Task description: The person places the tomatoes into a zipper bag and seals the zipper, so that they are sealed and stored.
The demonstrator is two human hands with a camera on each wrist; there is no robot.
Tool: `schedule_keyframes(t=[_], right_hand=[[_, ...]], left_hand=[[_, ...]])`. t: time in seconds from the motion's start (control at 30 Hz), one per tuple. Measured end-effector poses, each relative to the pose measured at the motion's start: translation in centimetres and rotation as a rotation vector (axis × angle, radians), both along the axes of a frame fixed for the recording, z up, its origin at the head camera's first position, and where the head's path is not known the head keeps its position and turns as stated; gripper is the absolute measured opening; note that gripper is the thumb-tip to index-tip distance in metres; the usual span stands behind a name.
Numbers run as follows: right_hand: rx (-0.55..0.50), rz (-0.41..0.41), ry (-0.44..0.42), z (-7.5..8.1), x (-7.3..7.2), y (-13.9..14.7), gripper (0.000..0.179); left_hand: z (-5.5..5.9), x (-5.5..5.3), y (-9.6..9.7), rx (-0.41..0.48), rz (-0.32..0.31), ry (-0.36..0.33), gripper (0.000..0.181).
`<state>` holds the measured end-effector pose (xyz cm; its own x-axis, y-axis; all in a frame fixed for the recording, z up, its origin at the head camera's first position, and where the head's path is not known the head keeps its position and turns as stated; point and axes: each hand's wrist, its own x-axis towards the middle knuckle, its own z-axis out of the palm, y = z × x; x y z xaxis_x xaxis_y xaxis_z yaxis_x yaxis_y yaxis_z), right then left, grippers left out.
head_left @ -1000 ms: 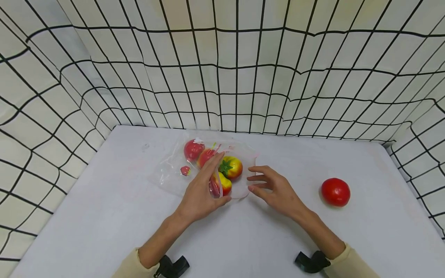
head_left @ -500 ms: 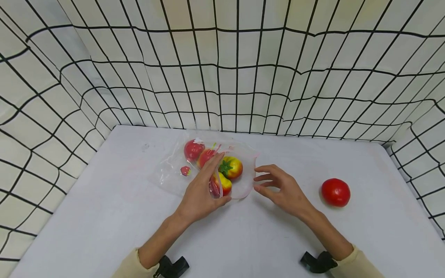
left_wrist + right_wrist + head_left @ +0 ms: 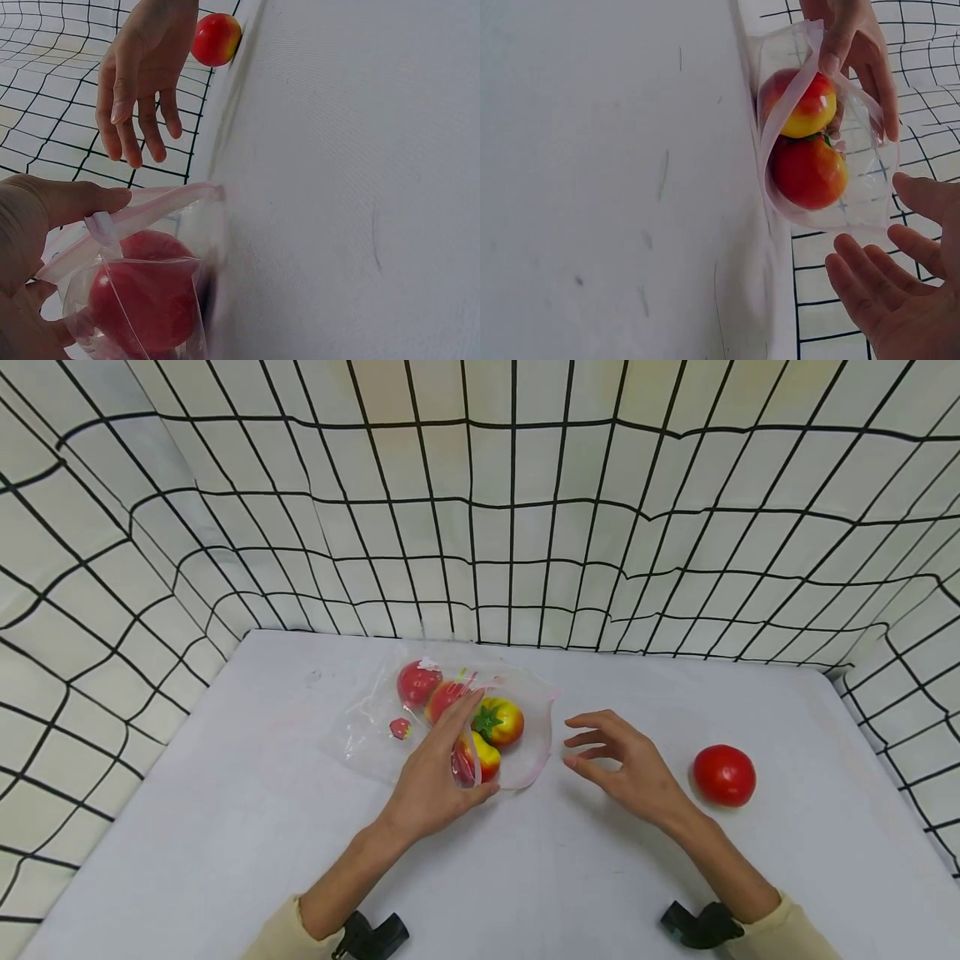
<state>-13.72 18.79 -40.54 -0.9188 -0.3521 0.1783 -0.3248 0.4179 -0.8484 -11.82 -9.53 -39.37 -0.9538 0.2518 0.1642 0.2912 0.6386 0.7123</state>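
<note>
A clear zip bag [image 3: 360, 739] with a pink-edged mouth lies on its side, its mouth facing right. My left hand [image 3: 431, 781] grips the mouth's near edge, with the thumb over the rim in the left wrist view. Inside the bag are a red-yellow tomato [image 3: 504, 723] with a green calyx, a red-yellow fruit [image 3: 486, 758], and red round fruits [image 3: 417, 684] farther in, partly hidden by film and hand. My right hand [image 3: 622, 768] hovers just right of the mouth, fingers loosely bent, holding nothing. A loose red tomato [image 3: 724, 775] sits right of it.
Everything stands on a white table [image 3: 225, 827]. White walls with a black grid [image 3: 510, 527] rise behind and at both sides. A black wrist camera [image 3: 701, 925] is strapped to each forearm.
My right hand has drawn away from the bag's mouth, moving right toward the loose tomato. My left hand, the bag and its contents have stayed in place.
</note>
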Motion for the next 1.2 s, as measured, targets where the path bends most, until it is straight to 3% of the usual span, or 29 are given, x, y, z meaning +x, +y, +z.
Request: schedule_keyframes(t=[0.4, 1.2], right_hand=[[0.055, -0.049, 0.057, 0.5, 0.1, 2.1, 0.047], [0.047, -0.149, 0.119, 1.6, 0.7, 6.2, 0.043]], left_hand=[[0.0, 0.0, 0.1, -0.004, 0.005, 0.001, 0.113], [-0.1, 0.1, 0.0, -0.015, 0.001, -0.003, 0.111]])
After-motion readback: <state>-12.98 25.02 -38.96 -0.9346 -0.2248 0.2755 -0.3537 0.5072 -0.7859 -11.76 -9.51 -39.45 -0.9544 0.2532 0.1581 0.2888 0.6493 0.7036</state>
